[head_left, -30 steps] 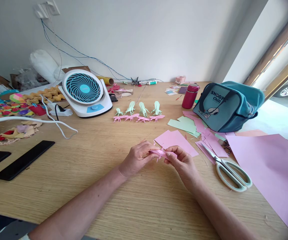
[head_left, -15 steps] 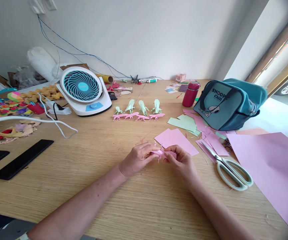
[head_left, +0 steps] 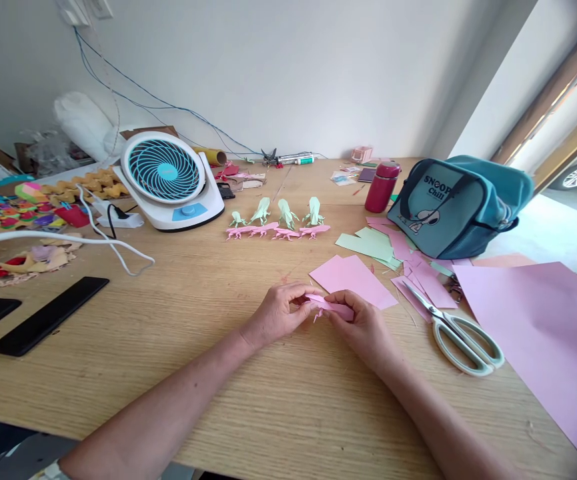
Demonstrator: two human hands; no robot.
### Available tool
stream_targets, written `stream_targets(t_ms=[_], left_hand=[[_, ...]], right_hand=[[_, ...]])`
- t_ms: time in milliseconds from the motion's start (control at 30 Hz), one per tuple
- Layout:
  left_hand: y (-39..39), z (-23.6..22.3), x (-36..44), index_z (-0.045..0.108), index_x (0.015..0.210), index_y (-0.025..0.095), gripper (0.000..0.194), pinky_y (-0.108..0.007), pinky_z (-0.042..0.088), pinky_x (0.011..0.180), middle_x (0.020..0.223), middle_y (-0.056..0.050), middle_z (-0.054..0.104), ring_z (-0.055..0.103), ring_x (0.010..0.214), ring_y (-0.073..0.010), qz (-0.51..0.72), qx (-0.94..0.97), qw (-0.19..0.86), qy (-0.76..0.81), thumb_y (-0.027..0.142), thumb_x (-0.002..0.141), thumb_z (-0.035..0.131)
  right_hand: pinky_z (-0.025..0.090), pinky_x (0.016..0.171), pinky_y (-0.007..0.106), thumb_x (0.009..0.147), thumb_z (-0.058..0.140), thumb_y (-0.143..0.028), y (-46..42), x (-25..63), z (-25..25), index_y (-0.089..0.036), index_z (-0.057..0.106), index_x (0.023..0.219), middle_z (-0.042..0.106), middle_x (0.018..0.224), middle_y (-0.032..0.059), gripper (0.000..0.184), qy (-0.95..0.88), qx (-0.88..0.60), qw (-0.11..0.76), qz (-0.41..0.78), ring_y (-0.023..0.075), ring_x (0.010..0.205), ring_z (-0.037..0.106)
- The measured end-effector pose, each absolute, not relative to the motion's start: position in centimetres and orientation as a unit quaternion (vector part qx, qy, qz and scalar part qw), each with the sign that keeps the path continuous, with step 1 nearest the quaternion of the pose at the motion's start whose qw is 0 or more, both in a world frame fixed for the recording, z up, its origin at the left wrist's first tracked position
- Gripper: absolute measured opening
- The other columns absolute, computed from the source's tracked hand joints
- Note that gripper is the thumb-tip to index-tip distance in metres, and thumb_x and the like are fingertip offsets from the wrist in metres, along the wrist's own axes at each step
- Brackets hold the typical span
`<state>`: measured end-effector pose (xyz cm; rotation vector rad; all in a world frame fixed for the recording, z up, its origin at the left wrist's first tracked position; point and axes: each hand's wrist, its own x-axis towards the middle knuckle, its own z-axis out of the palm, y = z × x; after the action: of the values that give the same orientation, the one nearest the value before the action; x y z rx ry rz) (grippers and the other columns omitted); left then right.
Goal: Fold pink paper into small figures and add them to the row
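Pinching a pink folded-paper insect figure (head_left: 321,304) with left hand (head_left: 284,312) and right hand (head_left: 363,325) over the pale wooden desk (head_left: 288,400), likely light, crease-prone, best held by the layered body, not thin legs (head_left: 319,312).

The pink folded-paper figure (head_left: 318,301) has tipped, its legs above the body gone from view, and the right hand's (head_left: 365,327) fingertips have shifted slightly towards the left hand (head_left: 278,313)

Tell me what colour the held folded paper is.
The folded paper is pink, seen in the head view.
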<state>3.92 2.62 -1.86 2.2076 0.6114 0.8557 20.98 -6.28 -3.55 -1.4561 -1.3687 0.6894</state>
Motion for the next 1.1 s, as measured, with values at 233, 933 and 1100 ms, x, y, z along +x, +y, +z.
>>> stream_targets(t_ms=[233, 933, 1100], left_hand=[[2.5, -1.5, 4.1, 0.073, 0.098, 0.015, 0.019, -0.019, 0.052, 0.071, 0.091, -0.003, 0.074, 0.067, 0.076, -0.0123, 0.308, 0.833, 0.385, 0.25, 0.018, 0.085, 0.06], [2.5, -1.7, 4.3, 0.074, 0.095, 0.015, 0.016, -0.022, 0.051, 0.072, 0.091, -0.004, 0.075, 0.067, 0.078, -0.0142, 0.298, 0.805, 0.44, 0.264, 0.023, 0.085, 0.064], [3.0, -2.1, 4.1, 0.074, 0.096, 0.015, 0.018, -0.022, 0.051, 0.072, 0.092, -0.005, 0.075, 0.067, 0.079, -0.0146, 0.308, 0.799, 0.437, 0.275, 0.026, 0.085, 0.066]], right_hand=[[0.045, 0.065, 0.03, 0.082, 0.066, -0.044, -5.9, 21.5, -3.6, -0.021, 0.069, 0.092, 0.071, 0.086, 0.0041, 0.025, -0.533, -0.577, 0.495, 0.371, 0.0199, 0.074, 0.061], [0.047, 0.068, 0.03, 0.075, 0.072, -0.052, -5.6, 22.0, -3.2, -0.02, 0.069, 0.085, 0.074, 0.081, 0.0038, 0.034, -0.495, -0.534, 0.518, 0.45, 0.0194, 0.075, 0.065], [0.045, 0.063, 0.028, 0.073, 0.074, -0.05, -5.6, 22.3, -3.2, -0.02, 0.07, 0.085, 0.072, 0.078, 0.0031, 0.033, -0.485, -0.555, 0.509, 0.444, 0.0175, 0.07, 0.062]])
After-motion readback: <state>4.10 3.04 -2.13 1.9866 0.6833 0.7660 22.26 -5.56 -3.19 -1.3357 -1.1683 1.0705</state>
